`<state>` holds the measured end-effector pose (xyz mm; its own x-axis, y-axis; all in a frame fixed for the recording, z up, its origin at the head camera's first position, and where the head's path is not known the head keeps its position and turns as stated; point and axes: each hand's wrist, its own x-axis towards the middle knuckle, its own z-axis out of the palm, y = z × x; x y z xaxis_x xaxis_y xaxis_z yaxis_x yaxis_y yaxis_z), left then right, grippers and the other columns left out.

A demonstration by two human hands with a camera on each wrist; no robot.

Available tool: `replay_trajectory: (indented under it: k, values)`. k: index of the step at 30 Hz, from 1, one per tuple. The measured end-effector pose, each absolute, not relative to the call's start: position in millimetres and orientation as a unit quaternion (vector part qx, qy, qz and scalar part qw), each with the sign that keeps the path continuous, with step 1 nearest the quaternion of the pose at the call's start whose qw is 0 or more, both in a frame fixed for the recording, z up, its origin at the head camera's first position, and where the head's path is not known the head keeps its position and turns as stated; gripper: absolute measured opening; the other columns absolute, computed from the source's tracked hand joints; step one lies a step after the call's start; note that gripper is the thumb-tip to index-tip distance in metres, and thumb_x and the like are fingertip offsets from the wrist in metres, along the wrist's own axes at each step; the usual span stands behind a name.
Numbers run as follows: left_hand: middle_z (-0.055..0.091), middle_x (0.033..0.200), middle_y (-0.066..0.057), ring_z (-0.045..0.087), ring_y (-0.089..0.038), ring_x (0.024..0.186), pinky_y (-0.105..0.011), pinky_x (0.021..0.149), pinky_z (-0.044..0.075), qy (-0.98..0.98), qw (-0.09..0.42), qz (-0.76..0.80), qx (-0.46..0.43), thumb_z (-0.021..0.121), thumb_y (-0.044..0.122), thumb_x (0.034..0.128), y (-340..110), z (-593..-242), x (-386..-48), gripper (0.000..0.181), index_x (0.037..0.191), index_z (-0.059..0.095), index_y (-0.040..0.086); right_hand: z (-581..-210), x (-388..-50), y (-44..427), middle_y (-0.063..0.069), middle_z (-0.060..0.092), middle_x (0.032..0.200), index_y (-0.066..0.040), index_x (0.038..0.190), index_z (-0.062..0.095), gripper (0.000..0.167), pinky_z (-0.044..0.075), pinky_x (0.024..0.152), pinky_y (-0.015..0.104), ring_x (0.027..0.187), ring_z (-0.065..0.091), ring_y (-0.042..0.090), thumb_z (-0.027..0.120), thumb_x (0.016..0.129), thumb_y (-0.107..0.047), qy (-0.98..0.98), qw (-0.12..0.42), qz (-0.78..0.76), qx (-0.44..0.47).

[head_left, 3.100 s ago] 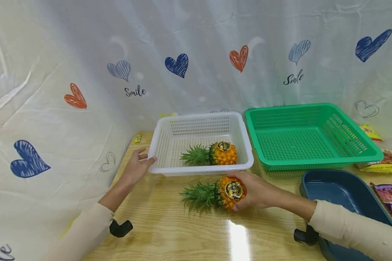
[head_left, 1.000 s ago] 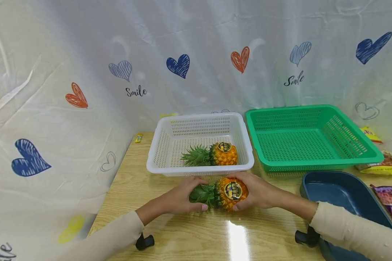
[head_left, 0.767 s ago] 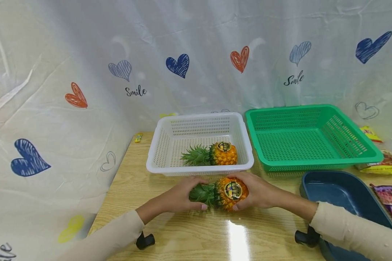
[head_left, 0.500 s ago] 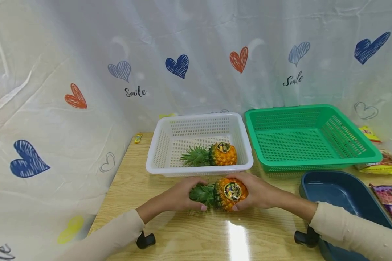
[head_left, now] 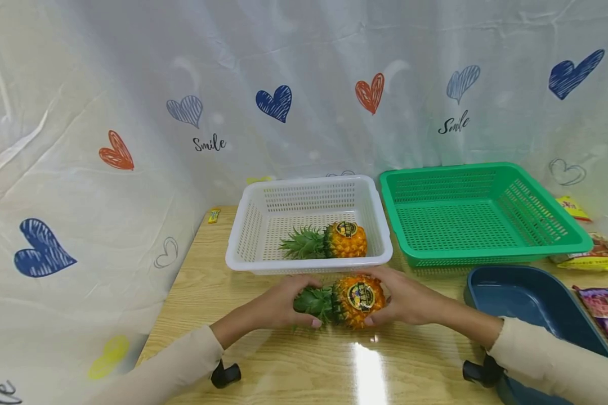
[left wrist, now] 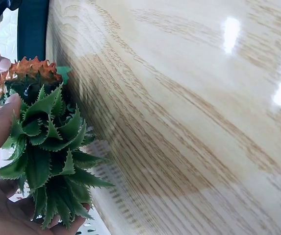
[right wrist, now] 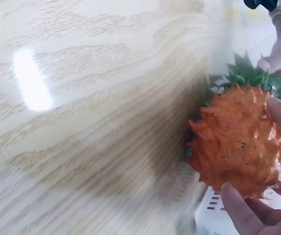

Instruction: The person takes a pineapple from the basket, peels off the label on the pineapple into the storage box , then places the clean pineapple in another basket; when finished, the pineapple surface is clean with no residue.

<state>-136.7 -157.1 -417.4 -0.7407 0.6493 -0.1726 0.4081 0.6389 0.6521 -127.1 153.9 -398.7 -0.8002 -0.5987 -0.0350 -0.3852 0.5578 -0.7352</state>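
A small orange pineapple with a round black label lies on its side on the wooden table, its green crown pointing left. My left hand holds the crown leaves between thumb and fingers. At the other end, my right hand has its thumb and fingertips around the fruit's base, touching the spiky skin in the right wrist view. Just behind, a second pineapple lies in a white plastic basket, crown also to the left.
A green basket stands right of the white one. In front of it is a dark blue tub, partly under my right forearm. Snack packets lie at the far right; a small yellow wrapper lies at the back left.
My left hand has gone from the white basket's rim to the front pineapple's crown. In the last half second my right hand has slid slightly right along the fruit, which stays put.
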Motion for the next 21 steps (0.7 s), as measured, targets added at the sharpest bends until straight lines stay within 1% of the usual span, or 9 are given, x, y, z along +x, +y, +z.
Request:
replay_trajectory:
  k: [3,6,10,13,17,18,21]
  values:
    - [0.047,0.152,-0.003,0.041,-0.027,0.143,-0.052,0.112,0.040,0.883,0.201,0.300,0.299,0.075,0.056,0.0848,-157,-418,-137,0.077,0.146,0.049,0.016,-395,-125,160,0.020,0.044,0.148,-0.015,0.149,0.045,0.090,0.055,0.082,0.039,0.127,0.050,0.041,0.089,0.075,-0.039,0.866,0.161,-0.390,-0.270]
    - [0.047,0.152,-0.003,0.040,-0.028,0.143,-0.052,0.112,0.039,0.883,0.202,0.301,0.298,0.076,0.055,0.0846,-157,-418,-137,0.077,0.146,0.049,0.017,-392,-123,165,0.020,0.042,0.150,-0.017,0.148,0.045,0.086,0.055,0.073,0.030,0.128,0.048,0.044,0.087,0.077,-0.039,0.865,0.167,-0.397,-0.257]
    - [0.047,0.152,-0.003,0.040,-0.027,0.143,-0.052,0.112,0.039,0.884,0.202,0.299,0.298,0.076,0.055,0.0847,-156,-418,-137,0.077,0.146,0.049,0.017,-387,-119,170,0.015,0.048,0.146,-0.018,0.145,0.049,0.077,0.053,0.071,0.030,0.124,0.051,0.041,0.084,0.081,-0.041,0.871,0.144,-0.395,-0.254]
    - [0.048,0.151,-0.003,0.041,-0.027,0.142,-0.051,0.112,0.040,0.883,0.202,0.301,0.299,0.076,0.055,0.0848,-155,-418,-138,0.077,0.146,0.049,0.016,-384,-115,173,0.011,0.058,0.136,-0.016,0.136,0.057,0.061,0.054,0.071,0.029,0.116,0.056,0.035,0.080,0.086,-0.042,0.877,0.112,-0.395,-0.250]
    - [0.048,0.150,-0.003,0.042,-0.026,0.142,-0.050,0.112,0.040,0.883,0.201,0.303,0.298,0.076,0.054,0.0847,-155,-418,-137,0.077,0.146,0.049,0.016,-381,-115,171,0.004,0.067,0.114,-0.013,0.119,0.067,0.034,0.056,0.067,0.027,0.098,0.063,0.020,0.073,0.093,-0.034,0.876,0.079,-0.408,-0.244]
    - [0.048,0.150,-0.003,0.042,-0.026,0.142,-0.051,0.112,0.040,0.883,0.201,0.302,0.298,0.076,0.055,0.0847,-155,-418,-137,0.078,0.146,0.048,0.015,-381,-116,169,0.003,0.068,0.111,-0.013,0.116,0.068,0.028,0.056,0.066,0.027,0.095,0.064,0.016,0.072,0.095,-0.032,0.874,0.073,-0.412,-0.247]
    - [0.048,0.150,-0.003,0.041,-0.027,0.142,-0.051,0.112,0.039,0.883,0.201,0.302,0.296,0.075,0.056,0.0845,-156,-418,-137,0.078,0.146,0.048,0.016,-384,-119,166,-0.002,0.070,0.104,-0.015,0.112,0.071,0.020,0.055,0.065,0.027,0.087,0.063,0.008,0.069,0.097,-0.029,0.871,0.067,-0.417,-0.252]
